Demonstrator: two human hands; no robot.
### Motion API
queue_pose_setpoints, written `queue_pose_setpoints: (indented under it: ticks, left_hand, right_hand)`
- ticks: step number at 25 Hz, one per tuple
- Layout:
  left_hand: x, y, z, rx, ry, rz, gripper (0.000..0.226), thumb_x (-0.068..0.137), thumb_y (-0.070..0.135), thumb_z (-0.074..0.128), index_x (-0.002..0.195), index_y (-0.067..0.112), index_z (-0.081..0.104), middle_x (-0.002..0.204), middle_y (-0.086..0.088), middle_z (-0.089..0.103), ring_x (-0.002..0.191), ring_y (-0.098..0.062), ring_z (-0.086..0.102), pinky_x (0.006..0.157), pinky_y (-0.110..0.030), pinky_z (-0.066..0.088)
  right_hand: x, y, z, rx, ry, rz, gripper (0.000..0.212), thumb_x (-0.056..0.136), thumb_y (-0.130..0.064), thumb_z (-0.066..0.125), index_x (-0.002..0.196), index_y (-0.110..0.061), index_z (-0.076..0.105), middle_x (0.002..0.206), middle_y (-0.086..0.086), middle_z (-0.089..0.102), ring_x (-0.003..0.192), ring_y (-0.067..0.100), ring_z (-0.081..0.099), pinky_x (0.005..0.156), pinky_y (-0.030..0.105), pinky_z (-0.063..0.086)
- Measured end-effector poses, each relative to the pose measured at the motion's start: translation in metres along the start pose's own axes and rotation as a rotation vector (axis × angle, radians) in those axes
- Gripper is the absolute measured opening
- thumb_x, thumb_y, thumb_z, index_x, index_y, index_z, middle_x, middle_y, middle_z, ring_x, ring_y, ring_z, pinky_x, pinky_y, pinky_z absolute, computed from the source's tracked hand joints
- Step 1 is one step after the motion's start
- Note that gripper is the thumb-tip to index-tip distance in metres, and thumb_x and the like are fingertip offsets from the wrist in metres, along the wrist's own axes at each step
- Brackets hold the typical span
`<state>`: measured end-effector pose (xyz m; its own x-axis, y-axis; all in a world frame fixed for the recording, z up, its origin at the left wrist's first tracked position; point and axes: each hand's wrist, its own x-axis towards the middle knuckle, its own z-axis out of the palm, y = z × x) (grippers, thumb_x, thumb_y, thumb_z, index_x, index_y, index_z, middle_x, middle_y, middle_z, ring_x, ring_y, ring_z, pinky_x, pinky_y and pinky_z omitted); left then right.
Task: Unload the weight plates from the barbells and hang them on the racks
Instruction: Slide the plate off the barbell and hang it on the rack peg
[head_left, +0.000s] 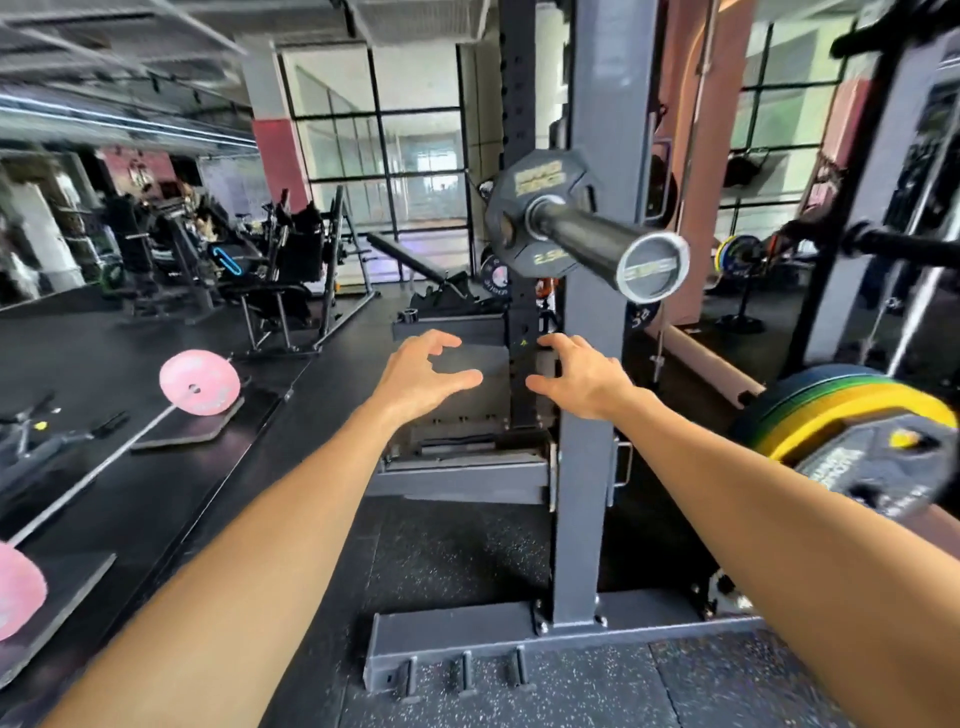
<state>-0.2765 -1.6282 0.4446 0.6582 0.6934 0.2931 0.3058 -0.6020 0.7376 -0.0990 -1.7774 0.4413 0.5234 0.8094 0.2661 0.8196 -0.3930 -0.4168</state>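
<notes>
In front of the grey rack post (587, 467), the left hand (415, 382) and right hand (584, 376) reach forward, fingers spread and loosely curved, holding nothing. Above them, 1 small black weight plate (519, 228) sits on the barbell sleeve (597, 239).

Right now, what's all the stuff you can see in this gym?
Small plate: one, black, on the bar at the rack.
Bar: one, dark with a silver end cap, pointing toward the camera.
Rack post: one, grey, centre.
Stored plates: a stack, blue, green, yellow and black, right.
Pink plates: two, on a floor bar, left.
Bench: one, black, behind.
Left hand: open, empty.
Right hand: open, empty.
</notes>
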Motion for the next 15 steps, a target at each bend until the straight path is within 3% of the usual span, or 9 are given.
queue_pose_setpoints:
  ticks: [6,9,15]
  left_hand:
    - [0.006,0.068,0.028,-0.061,0.077,0.009,0.05,0.068,0.05,0.078,0.114,0.043,0.057,0.123,0.009,0.052,0.111,-0.013,0.051,0.086,-0.031,0.044]
    - [0.022,0.089,0.026,-0.038,0.108,0.032,0.043,0.073,0.045,0.075,0.111,0.042,0.056,0.12,0.008,0.053,0.108,-0.013,0.052,0.08,-0.028,0.042]
    - [0.1,0.112,0.015,0.066,0.237,0.09,0.042,0.083,0.026,0.068,0.123,0.022,0.056,0.122,-0.004,0.059,0.109,-0.02,0.057,0.091,-0.032,0.047]
  right_hand:
    - [-0.006,0.048,-0.066,-0.031,0.056,-0.02,0.065,0.086,-0.049,0.055,0.142,-0.025,0.033,0.141,0.007,0.043,0.126,0.032,0.046,0.103,0.051,0.031]
    - [0.006,0.059,-0.088,-0.031,0.077,-0.032,0.062,0.087,-0.046,0.055,0.141,-0.025,0.033,0.14,0.007,0.044,0.125,0.033,0.047,0.102,0.051,0.03]
    - [0.07,0.063,-0.127,-0.032,0.175,-0.056,0.058,0.091,-0.042,0.051,0.142,-0.022,0.033,0.142,0.007,0.042,0.125,0.032,0.048,0.106,0.051,0.033]
